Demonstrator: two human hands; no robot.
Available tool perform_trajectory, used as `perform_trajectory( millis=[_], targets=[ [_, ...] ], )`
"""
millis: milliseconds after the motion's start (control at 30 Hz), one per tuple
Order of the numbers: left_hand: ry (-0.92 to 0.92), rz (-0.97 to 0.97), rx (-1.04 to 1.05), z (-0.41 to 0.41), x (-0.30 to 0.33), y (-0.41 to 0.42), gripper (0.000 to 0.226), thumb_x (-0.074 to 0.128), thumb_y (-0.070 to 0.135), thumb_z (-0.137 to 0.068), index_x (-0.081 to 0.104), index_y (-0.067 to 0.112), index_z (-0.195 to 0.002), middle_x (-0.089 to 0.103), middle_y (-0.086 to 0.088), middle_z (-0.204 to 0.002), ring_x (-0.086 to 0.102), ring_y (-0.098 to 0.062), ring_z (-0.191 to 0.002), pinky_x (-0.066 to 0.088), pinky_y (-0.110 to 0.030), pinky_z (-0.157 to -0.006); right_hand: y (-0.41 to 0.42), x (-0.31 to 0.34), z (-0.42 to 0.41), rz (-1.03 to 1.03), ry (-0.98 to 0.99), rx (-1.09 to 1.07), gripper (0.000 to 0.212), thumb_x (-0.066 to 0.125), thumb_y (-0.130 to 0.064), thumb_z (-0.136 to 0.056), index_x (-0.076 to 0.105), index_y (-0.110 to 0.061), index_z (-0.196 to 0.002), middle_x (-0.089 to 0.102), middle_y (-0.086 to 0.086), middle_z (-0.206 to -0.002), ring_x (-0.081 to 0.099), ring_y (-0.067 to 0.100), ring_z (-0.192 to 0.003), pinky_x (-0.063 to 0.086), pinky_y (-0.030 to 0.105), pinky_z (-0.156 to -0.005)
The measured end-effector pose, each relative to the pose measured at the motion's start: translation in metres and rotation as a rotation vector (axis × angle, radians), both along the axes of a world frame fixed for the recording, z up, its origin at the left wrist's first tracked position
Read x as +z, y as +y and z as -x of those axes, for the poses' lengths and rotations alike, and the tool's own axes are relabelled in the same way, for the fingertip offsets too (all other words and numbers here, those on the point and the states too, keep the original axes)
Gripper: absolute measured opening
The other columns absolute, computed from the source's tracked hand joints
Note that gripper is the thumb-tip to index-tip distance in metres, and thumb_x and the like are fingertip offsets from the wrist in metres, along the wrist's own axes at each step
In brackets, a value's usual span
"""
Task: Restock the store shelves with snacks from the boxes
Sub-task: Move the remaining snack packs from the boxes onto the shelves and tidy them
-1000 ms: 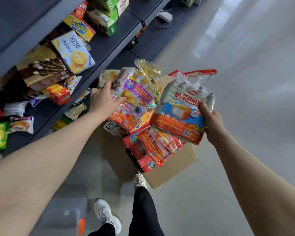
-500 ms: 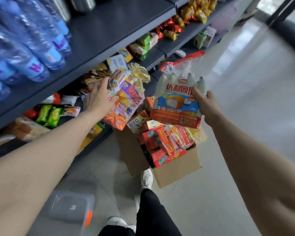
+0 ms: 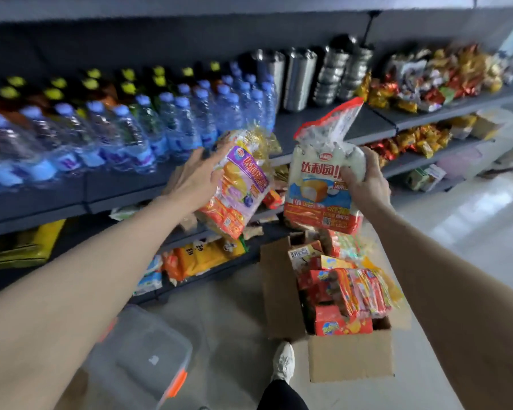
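Note:
My left hand (image 3: pixel 196 176) grips a purple, orange and yellow snack bag (image 3: pixel 237 187) by its left side, holding it up in front of the dark shelf (image 3: pixel 314 131). My right hand (image 3: pixel 365 179) grips a white, blue and red cake bag (image 3: pixel 320 184) with a red-edged top, beside the other bag. Below both stands an open cardboard box (image 3: pixel 350 356) on the floor, full of red and orange snack packs (image 3: pixel 344 291).
Water bottles (image 3: pixel 148 128) fill the shelf's left part, steel cups (image 3: pixel 299 78) stand mid-shelf, and loose snacks (image 3: pixel 433 81) pile at the right. Lower shelves hold more packs. A clear plastic bin (image 3: pixel 142 356) with orange clips sits on the floor at left. My shoe (image 3: pixel 283 362) is by the box.
Both hands have lifted their bags from above the box up to the level of the bottle shelf. The view has tilted upward, showing the higher shelves.

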State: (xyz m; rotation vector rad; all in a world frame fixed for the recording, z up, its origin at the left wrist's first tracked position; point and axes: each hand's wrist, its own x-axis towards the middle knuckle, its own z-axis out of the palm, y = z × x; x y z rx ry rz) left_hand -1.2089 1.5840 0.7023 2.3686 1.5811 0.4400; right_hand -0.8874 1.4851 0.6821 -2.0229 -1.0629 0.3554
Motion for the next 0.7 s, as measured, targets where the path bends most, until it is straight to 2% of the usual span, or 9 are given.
perform_trajectory(
  millis=[100,167,267,333,400,467,533,600,700],
  targets=[
    [-0.031,-0.046,0.086,0.041,0.024,-0.009,0.050,0.035,0.038,-0.107,0.017,0.067,-0.144,0.015,-0.004,-0.164,0.053,-0.036,-0.124,0.053,-0.040,-0.086,0.013,0.034,0.033,-0.017,-0.065,0.118,0.043,0.054,-0.050,-0.096,0.035,-0.046,-0.134,0.062,0.003,-0.115,0.058,0.030,-0.101,0.045,0.041,-0.080],
    [-0.066,-0.077,0.136,0.068,0.041,-0.010,0.047,0.035,0.039,-0.106,0.021,0.065,-0.144,0.021,-0.004,-0.162,0.049,-0.035,-0.128,0.049,-0.043,-0.092,0.024,0.061,0.056,-0.046,-0.092,0.193,0.042,0.055,-0.050,-0.095,0.035,-0.048,-0.131,0.064,-0.001,-0.110,0.062,0.031,-0.098,0.051,0.047,-0.083],
    [-0.135,-0.142,0.175,0.109,0.072,-0.006,0.047,0.037,0.040,-0.104,0.025,0.063,-0.144,0.034,-0.004,-0.152,0.048,-0.032,-0.129,0.045,-0.045,-0.097,0.043,0.103,0.090,-0.112,-0.092,0.261,0.042,0.058,-0.050,-0.094,0.037,-0.051,-0.130,0.066,-0.001,-0.108,0.066,0.025,-0.090,0.057,0.047,-0.081],
    [-0.210,-0.190,0.209,0.135,0.095,-0.001,0.048,0.039,0.036,-0.104,0.029,0.060,-0.144,0.042,-0.002,-0.142,0.053,-0.028,-0.118,0.045,-0.041,-0.093,0.057,0.130,0.110,-0.153,-0.093,0.304,0.042,0.060,-0.048,-0.094,0.038,-0.051,-0.131,0.066,-0.001,-0.108,0.067,0.023,-0.088,0.058,0.045,-0.080],
    [-0.301,-0.230,0.239,0.157,0.122,0.000,0.047,0.039,0.033,-0.104,0.032,0.062,-0.141,0.045,0.001,-0.131,0.054,-0.022,-0.100,0.042,-0.034,-0.082,0.073,0.157,0.127,-0.201,-0.097,0.364,0.043,0.060,-0.047,-0.094,0.039,-0.048,-0.132,0.065,-0.002,-0.109,0.067,0.023,-0.090,0.057,0.043,-0.081],
    [-0.373,-0.280,0.262,0.178,0.148,0.001,0.046,0.038,0.033,-0.103,0.035,0.063,-0.138,0.047,0.001,-0.122,0.056,-0.022,-0.091,0.039,-0.032,-0.075,0.092,0.184,0.142,-0.261,-0.087,0.418,0.044,0.062,-0.047,-0.093,0.041,-0.045,-0.132,0.066,-0.004,-0.108,0.068,0.021,-0.091,0.058,0.044,-0.082],
    [-0.444,-0.342,0.284,0.200,0.172,0.006,0.045,0.037,0.032,-0.103,0.037,0.062,-0.137,0.054,0.001,-0.122,0.060,-0.025,-0.087,0.046,-0.036,-0.073,0.113,0.213,0.157,-0.330,-0.052,0.482,0.047,0.064,-0.047,-0.091,0.042,-0.044,-0.132,0.067,-0.009,-0.106,0.069,0.017,-0.090,0.058,0.043,-0.083],
    [-0.543,-0.389,0.317,0.223,0.192,0.013,0.044,0.038,0.030,-0.104,0.038,0.060,-0.136,0.057,0.006,-0.129,0.064,-0.024,-0.083,0.050,-0.037,-0.070,0.136,0.241,0.172,-0.412,0.002,0.544,0.049,0.066,-0.048,-0.087,0.046,-0.042,-0.131,0.067,-0.007,-0.112,0.069,0.017,-0.095,0.059,0.045,-0.085],
    [-0.665,-0.495,0.391,0.253,0.219,0.024,0.043,0.038,0.030,-0.104,0.040,0.057,-0.137,0.048,0.008,-0.146,0.057,-0.020,-0.119,0.050,-0.035,-0.092,0.173,0.278,0.197,-0.560,0.134,0.638,0.042,0.067,-0.036,-0.090,0.049,-0.036,-0.127,0.066,-0.004,-0.115,0.068,0.013,-0.097,0.059,0.043,-0.087]
  ],
)
